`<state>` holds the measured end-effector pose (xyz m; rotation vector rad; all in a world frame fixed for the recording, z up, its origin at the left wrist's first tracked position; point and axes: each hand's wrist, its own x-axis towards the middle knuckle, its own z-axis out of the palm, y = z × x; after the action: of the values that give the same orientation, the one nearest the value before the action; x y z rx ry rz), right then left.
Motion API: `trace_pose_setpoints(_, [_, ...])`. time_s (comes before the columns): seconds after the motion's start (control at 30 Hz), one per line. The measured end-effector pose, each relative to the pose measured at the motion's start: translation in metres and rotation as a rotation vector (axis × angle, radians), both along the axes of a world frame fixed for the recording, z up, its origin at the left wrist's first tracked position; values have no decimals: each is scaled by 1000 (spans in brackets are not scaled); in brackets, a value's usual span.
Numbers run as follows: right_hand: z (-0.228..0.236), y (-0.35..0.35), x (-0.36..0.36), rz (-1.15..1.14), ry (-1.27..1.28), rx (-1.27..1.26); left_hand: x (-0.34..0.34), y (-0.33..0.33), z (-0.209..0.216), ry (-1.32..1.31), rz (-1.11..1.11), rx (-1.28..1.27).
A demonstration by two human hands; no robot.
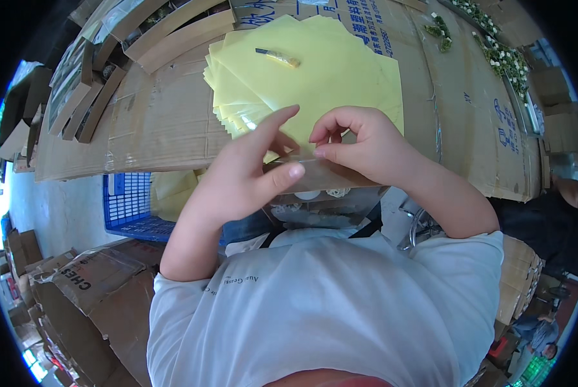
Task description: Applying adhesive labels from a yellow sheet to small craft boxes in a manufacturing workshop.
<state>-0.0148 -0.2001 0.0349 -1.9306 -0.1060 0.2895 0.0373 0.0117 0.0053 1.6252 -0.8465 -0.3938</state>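
Both my hands meet over a clear plastic bag (327, 190) held in front of my chest. My left hand (247, 171) pinches its upper left edge with thumb and fingers, the index finger stretched out. My right hand (366, 145) grips the bag's top edge, fingers curled. Pale items show through the plastic lower down. Just beyond my hands lies a fanned stack of yellow sheets (340, 71) on a cardboard-covered table (166, 116), with a small yellow and dark item (279, 58) lying on top of it.
A blue plastic crate (131, 206) with yellow sheets in it stands below the table at left. Cardboard boxes (89, 290) are stacked at lower left. Long cardboard strips (173, 29) lie at the table's far left, small white and green pieces (501, 55) at far right.
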Motion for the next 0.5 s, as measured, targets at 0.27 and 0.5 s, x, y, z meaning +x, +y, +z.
trace_pose_setpoints(0.27, [-4, -2, -6, -74, -267, -28, 13, -22, 27, -170, 11, 269])
trace_pose_setpoints(0.5, [-9, -4, -4, -233, -255, -12, 10, -22, 18, -384, 242, 247])
